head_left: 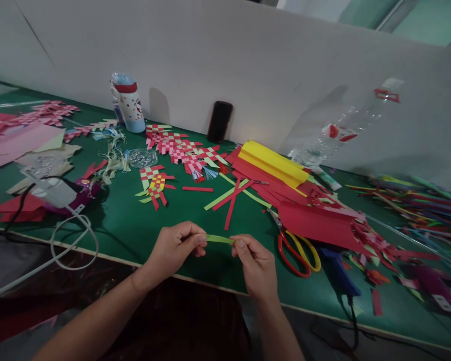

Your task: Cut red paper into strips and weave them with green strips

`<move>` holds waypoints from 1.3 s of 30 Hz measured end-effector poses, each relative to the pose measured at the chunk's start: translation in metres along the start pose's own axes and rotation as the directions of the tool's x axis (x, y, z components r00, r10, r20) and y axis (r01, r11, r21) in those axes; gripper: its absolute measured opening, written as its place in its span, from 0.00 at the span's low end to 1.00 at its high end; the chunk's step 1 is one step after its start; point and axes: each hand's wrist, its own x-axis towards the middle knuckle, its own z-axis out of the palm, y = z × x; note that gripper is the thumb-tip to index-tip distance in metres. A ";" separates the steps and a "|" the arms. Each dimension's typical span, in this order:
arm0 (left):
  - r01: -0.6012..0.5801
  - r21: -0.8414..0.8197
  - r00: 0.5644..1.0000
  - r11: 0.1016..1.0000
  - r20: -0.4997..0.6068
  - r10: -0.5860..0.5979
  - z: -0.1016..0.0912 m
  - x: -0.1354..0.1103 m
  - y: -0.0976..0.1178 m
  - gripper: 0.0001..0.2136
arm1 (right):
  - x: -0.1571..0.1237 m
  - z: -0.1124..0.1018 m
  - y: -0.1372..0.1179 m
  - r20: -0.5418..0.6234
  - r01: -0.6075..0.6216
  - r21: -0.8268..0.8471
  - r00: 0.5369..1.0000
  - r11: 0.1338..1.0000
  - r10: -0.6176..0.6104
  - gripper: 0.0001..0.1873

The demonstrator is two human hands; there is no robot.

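A light green paper strip (218,239) is stretched between my two hands above the front of the green table. My left hand (180,245) pinches its left end between thumb and fingers. At the other end, my right hand (255,260) grips the strip the same way. Just beyond lie crossed red and light green paper strips (231,201) and a single red strip (197,189). Woven paper fish (156,186) in red, yellow and green rest to the left of these. Scissors (293,253) with red and yellow handles lie to the right of my right hand.
A cup (131,108), a leaning phone (220,122) and a plastic bottle (334,131) stand along the wall. Red and yellow paper (272,163) is piled at right, near a blue glue gun (340,273). A white cable (75,238) loops over the left edge.
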 end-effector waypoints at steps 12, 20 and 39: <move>-0.028 0.232 0.999 0.972 -0.021 0.034 -0.035 0.084 0.013 0.10 | 0.071 -0.030 -0.009 0.152 0.149 -0.341 0.983 0.928 -0.103 0.21; 0.020 0.601 0.992 0.799 -0.108 0.057 -0.049 0.131 -0.013 0.09 | 0.150 -0.037 0.022 0.279 0.347 -0.657 0.937 0.669 -0.212 0.18; -0.073 0.730 0.940 0.679 -0.176 0.291 -0.044 0.116 -0.021 0.17 | 0.169 -0.035 0.047 0.412 0.446 -0.690 0.890 0.570 -0.197 0.10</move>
